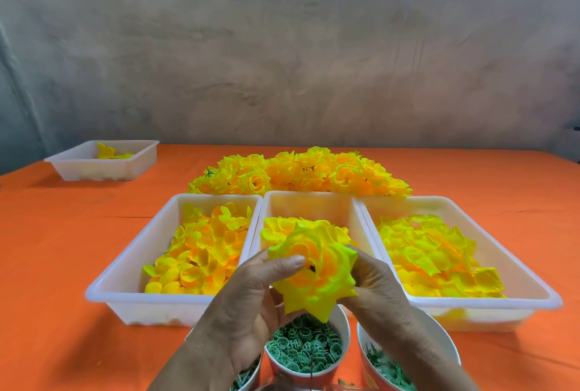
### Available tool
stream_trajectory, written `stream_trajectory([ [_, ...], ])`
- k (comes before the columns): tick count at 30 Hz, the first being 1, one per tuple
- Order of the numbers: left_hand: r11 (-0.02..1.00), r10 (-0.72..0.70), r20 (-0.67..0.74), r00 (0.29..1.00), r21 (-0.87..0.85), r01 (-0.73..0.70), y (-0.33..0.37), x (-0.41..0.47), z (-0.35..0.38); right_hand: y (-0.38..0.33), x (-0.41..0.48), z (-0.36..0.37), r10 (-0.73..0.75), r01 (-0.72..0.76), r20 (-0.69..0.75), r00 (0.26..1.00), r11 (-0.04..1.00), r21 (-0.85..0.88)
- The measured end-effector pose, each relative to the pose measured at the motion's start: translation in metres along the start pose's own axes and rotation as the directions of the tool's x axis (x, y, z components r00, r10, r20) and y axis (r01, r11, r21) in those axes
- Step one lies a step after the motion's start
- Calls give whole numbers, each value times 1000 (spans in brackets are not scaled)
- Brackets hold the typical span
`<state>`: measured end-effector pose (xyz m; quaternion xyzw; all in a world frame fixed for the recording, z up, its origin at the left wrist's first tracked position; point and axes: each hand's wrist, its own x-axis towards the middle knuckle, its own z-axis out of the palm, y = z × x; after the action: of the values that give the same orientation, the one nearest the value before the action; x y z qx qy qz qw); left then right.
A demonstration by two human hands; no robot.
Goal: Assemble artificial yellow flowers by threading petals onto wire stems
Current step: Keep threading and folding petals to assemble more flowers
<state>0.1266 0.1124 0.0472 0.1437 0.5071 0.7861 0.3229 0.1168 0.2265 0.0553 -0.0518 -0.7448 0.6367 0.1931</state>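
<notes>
Over the orange tablecloth [62, 233], left hand [251, 296] and right hand [373, 280] grip a yellow flower [317, 277], seating petals; next move likely requires a green ring [304, 346].

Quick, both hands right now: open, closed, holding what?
Left hand: holding the yellow flower.
Right hand: holding the same flower.

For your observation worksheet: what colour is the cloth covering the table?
Orange; the tablecloth shows clearly in the head view.
</notes>
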Motion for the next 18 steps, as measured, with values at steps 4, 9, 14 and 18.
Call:
stream_trajectory([
  [4,998,11,-131,991,-65,-20,4,13,-15,34,-47,-81,-13,-13,-178,984,989,-145],
  [9,988,28,-312,950,-135,-73,18,37,-41,51,-28,-85,-11,-62,-237,972,951,-302],
  [14,977,54,-443,895,-161,-139,43,76,-72,53,-24,-84,55,-137,-234,971,927,-349],
  [18,978,28,-545,838,-158,-136,67,112,-100,49,-23,-86,111,-165,-178,978,932,-322],
])
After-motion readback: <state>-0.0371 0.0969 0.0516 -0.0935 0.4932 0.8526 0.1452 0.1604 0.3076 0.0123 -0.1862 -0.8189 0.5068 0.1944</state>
